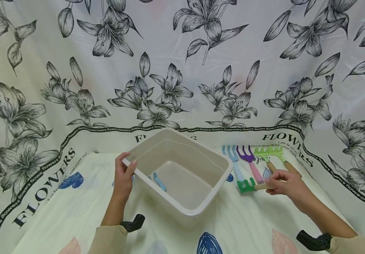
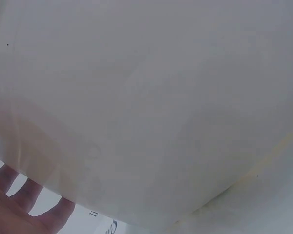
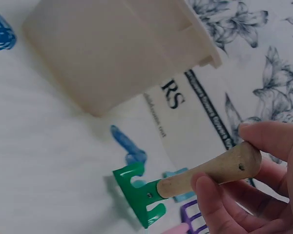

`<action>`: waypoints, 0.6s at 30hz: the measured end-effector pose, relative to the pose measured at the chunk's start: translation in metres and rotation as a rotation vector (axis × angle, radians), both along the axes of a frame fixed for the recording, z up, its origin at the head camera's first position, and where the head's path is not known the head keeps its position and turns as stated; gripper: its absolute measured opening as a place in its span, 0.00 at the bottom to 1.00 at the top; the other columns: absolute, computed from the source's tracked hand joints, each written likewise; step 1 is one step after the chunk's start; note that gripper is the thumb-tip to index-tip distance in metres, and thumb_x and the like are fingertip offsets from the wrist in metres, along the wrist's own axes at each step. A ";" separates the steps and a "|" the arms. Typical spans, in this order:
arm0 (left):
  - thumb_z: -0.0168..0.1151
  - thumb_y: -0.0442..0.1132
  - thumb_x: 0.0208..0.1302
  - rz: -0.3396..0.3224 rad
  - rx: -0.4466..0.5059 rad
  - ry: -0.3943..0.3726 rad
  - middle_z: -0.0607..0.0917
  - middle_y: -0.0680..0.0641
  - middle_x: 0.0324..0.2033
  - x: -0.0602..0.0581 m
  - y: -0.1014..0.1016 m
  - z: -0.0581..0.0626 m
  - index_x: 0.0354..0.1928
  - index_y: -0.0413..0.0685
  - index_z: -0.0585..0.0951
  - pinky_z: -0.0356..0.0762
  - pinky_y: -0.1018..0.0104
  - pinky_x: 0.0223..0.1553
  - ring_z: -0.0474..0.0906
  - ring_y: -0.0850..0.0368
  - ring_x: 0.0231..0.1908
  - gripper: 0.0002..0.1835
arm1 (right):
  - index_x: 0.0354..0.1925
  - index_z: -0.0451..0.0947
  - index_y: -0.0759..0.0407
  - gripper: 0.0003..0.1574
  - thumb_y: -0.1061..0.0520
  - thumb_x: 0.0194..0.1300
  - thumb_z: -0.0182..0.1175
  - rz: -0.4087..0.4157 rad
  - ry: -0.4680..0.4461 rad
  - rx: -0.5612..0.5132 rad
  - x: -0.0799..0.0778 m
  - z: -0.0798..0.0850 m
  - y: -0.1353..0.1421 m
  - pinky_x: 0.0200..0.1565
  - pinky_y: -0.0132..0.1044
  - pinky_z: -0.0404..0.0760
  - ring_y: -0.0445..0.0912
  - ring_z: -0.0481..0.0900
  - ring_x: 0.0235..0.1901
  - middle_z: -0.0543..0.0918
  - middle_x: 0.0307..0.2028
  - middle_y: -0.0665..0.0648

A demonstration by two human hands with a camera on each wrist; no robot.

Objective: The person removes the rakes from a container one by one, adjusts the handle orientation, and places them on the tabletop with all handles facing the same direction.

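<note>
My left hand (image 1: pixel 124 176) grips the left rim of a beige plastic tub (image 1: pixel 182 211), thumb on the near side. The tub stands tilted on the cloth, its open top toward me. A small light blue piece (image 1: pixel 159 181) lies inside against the left wall. In the left wrist view, the tub's wall (image 2: pixel 146 97) fills most of the picture, with fingers at its edge. My right hand (image 1: pixel 288 185) pinches the wooden handle (image 3: pixel 210 170) of a small garden rake with a green pronged head (image 1: pixel 246 186). It is held right of the tub, over the other tools.
Behind the green rake lie a light blue garden fork (image 1: pixel 237 165), a purple fork with a pink handle (image 1: pixel 256 171) and two light green rakes (image 1: pixel 277 151) with wooden handles. White cloth (image 1: pixel 169 243) with leaf prints covers the surface; a flower-printed curtain (image 1: pixel 163 42) rises behind.
</note>
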State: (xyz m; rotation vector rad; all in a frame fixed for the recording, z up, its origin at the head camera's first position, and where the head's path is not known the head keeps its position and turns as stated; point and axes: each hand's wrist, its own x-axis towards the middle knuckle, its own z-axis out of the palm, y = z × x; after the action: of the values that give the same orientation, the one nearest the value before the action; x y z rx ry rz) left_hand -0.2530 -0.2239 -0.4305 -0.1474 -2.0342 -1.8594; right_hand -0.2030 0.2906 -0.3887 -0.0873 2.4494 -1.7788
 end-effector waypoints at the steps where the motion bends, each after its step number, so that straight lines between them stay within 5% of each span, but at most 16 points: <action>1: 0.48 0.43 0.75 0.003 -0.002 -0.002 0.64 0.43 0.65 0.000 0.000 0.000 0.68 0.51 0.54 0.65 0.44 0.59 0.66 0.40 0.60 0.25 | 0.38 0.75 0.73 0.12 0.61 0.68 0.59 0.006 -0.017 0.011 0.003 -0.002 0.000 0.40 0.39 0.83 0.52 0.85 0.35 0.78 0.41 0.63; 12: 0.49 0.45 0.75 0.006 -0.002 -0.025 0.63 0.43 0.65 0.003 0.001 0.001 0.69 0.53 0.55 0.65 0.42 0.59 0.66 0.39 0.61 0.26 | 0.36 0.74 0.69 0.11 0.61 0.63 0.64 -0.001 -0.179 0.120 0.035 -0.041 0.000 0.39 0.42 0.82 0.49 0.82 0.35 0.83 0.35 0.59; 18: 0.49 0.45 0.75 -0.003 0.001 -0.017 0.63 0.44 0.65 0.003 0.000 0.001 0.69 0.53 0.55 0.65 0.43 0.59 0.66 0.40 0.61 0.26 | 0.37 0.74 0.67 0.11 0.63 0.59 0.66 -0.102 -0.235 0.174 0.037 -0.064 -0.014 0.34 0.39 0.81 0.47 0.78 0.32 0.78 0.31 0.56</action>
State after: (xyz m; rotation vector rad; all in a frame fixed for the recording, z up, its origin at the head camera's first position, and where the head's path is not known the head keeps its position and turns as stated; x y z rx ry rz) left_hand -0.2504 -0.2236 -0.4298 -0.1350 -2.0454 -1.8688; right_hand -0.1662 0.2769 -0.4532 0.2508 2.4600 -1.5042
